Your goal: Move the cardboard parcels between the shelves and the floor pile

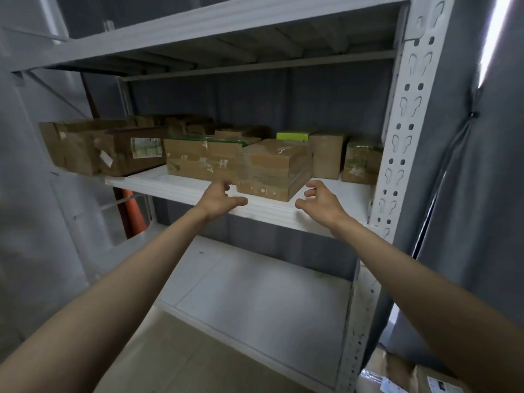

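Observation:
A taped cardboard parcel [272, 168] sits at the front of the white middle shelf [175, 185], turned slightly askew. My left hand [219, 201] hovers just off its left front corner, fingers loosely spread and holding nothing. My right hand [319, 201] hovers off its right front corner, fingers also relaxed and apart from the box. Several more parcels line the shelf: a long one [201, 160] to the left, a dark box with a label [133, 154] farther left, and upright ones [326, 154] to the right.
A perforated white upright post [402, 131] bounds the shelf on the right. The lower shelf [255, 293] is bare. Parcels of the floor pile [408, 375] show at bottom right. An orange pole [133, 211] stands behind the rack at left. Grey curtain hangs right.

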